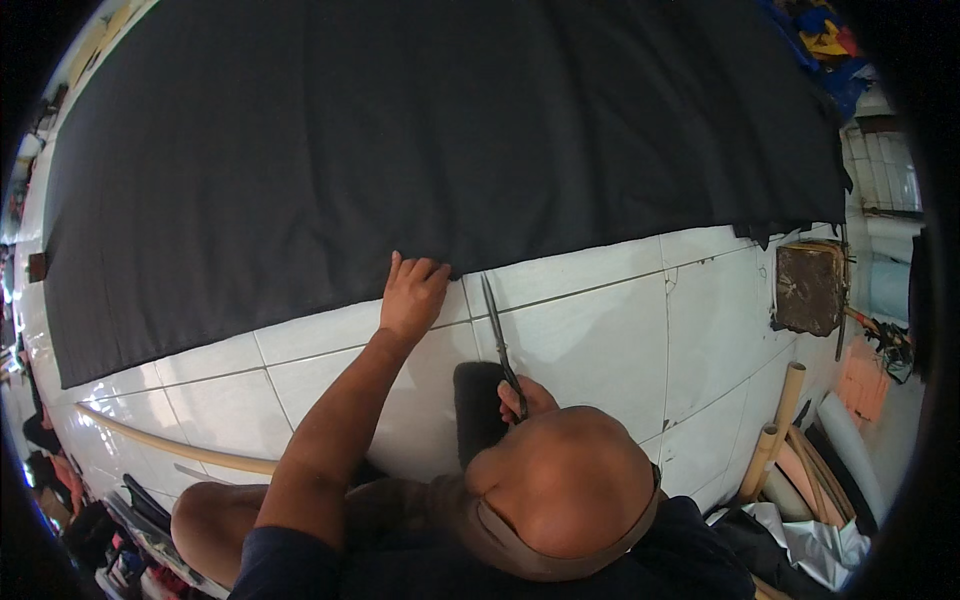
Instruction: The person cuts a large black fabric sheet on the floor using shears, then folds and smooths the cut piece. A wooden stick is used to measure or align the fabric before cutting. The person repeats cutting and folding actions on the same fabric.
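A wide sheet of black fabric [420, 130] lies spread over the far floor, its near edge running slantwise across the view. At this edge, left of the middle, my left hand [413, 292] has its fingers bent onto the fabric, gripping it. Nearer to me, my right hand [532, 398] is closed around the handles of a long pair of scissors [499, 335]. The blades appear together and point away from me, their tip just short of the fabric's edge. My bent right knee hides the right forearm. A dark, rounded strip [479, 405] lies beside the scissors handles.
White floor tiles [590, 320] show between the fabric and my legs. A dark brown block [809, 288] stands at the right, near the fabric's corner. Cardboard tubes and rolls [775, 430] crowd the lower right. A long tan strip [180, 440] lies at the left.
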